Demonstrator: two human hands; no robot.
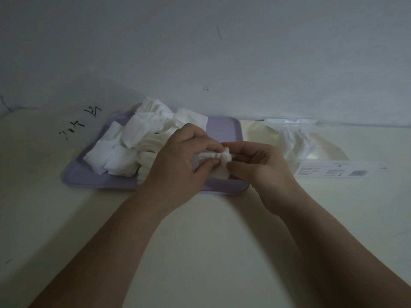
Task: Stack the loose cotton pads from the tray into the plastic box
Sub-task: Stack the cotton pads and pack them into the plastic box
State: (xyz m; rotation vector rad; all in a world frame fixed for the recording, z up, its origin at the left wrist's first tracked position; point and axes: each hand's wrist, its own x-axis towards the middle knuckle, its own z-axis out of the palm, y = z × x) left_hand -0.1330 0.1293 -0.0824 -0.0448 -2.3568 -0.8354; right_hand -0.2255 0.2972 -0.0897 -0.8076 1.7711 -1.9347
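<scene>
Cotton pads (133, 134) are heaped on the purple tray (224, 130). Over its right end a small bunch (219, 158) is pinched from both sides by the left hand (178, 163) and right hand (261, 168), fingers curled. A clear box (322, 157) stands further right.

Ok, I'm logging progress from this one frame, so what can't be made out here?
Head view only:
Count of held pads: fingers of the left hand and right hand cover the bunch.
Count of pads in the plastic box: dim, washed out.
The box label: print too small, blurred.
Near edge of the tray: partly hidden by the left hand.
</scene>
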